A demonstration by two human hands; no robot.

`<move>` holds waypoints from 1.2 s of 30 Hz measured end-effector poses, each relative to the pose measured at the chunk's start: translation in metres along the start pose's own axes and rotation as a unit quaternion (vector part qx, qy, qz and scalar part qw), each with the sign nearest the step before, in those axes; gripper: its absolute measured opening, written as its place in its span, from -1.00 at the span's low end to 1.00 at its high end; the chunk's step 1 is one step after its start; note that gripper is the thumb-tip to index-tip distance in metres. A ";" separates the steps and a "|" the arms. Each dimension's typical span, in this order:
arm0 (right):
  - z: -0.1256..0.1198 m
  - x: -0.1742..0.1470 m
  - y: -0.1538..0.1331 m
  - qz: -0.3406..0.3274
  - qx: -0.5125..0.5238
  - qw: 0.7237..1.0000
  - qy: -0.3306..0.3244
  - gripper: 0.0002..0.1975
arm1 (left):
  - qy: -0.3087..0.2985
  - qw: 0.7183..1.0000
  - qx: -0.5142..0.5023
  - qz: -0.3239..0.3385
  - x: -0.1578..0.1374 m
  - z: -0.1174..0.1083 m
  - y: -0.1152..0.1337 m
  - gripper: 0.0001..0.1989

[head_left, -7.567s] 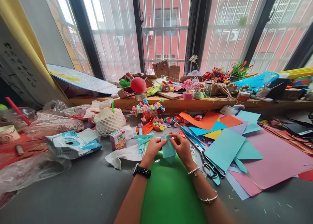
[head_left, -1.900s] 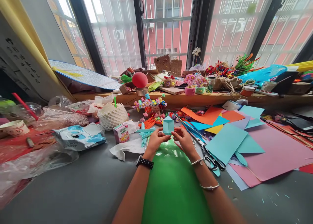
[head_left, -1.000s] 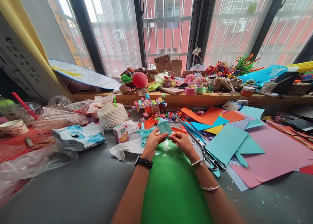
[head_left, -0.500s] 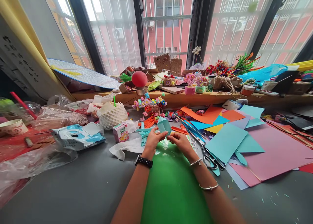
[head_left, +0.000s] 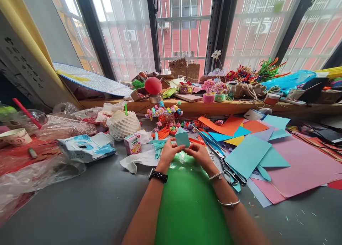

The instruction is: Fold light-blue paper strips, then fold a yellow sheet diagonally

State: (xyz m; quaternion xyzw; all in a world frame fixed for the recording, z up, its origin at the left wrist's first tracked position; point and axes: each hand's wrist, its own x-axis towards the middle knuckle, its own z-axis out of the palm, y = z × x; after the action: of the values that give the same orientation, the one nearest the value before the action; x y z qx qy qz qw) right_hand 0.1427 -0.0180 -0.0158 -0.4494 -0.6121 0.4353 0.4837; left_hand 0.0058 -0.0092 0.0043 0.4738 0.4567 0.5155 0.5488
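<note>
A small piece of light-blue paper (head_left: 182, 138) with a pointed top edge stands upright between my two hands. My left hand (head_left: 170, 153) pinches its lower left side, thumb in front. At the lower right corner, the fingertips of my right hand (head_left: 197, 153) close on the same paper. Both hands are held over a shiny green surface (head_left: 191, 198), which looks like a large balloon. Light-blue paper strips (head_left: 158, 149) lie just left of my left hand. Scissors (head_left: 230, 176) rest on the table right of my right hand.
Coloured paper sheets (head_left: 301, 166) spread across the right. On the left are a wet-wipe pack (head_left: 87, 148), a small pink box (head_left: 133, 144) and a coconut in a white foam net (head_left: 123, 125). Behind stand crocheted flowers (head_left: 162, 113) and a red ball (head_left: 153, 85).
The light-blue paper has been turned, so its face now shows broader and flatter toward me. Both hands stay close together in nearly the same place.
</note>
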 end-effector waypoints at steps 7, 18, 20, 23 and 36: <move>-0.001 -0.002 -0.007 0.021 0.064 0.998 -0.015 -0.76 | 0.000 1.000 -0.011 -0.008 0.000 0.000 0.001 -0.47; -0.002 0.000 0.000 0.012 0.046 0.998 0.037 -0.76 | 0.004 1.000 0.019 0.001 0.000 -0.001 0.000 -0.48; -0.002 0.001 0.002 0.008 0.052 0.998 0.045 -0.76 | 0.006 1.000 0.024 -0.001 0.000 -0.001 0.000 -0.48; -0.002 0.003 0.003 0.013 0.053 0.997 0.052 -0.77 | 0.013 0.999 0.031 0.002 0.000 0.000 0.000 -0.49; -0.008 0.004 0.002 0.036 0.096 0.985 0.142 -0.64 | -0.085 0.994 0.067 0.026 0.003 -0.003 -0.003 -0.58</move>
State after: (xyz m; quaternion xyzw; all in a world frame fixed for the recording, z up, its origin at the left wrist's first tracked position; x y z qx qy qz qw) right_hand 0.1501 -0.0131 -0.0159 -0.4797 -0.4757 0.4413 0.5906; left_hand 0.0037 -0.0061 0.0013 0.5636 0.4292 0.4555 0.5391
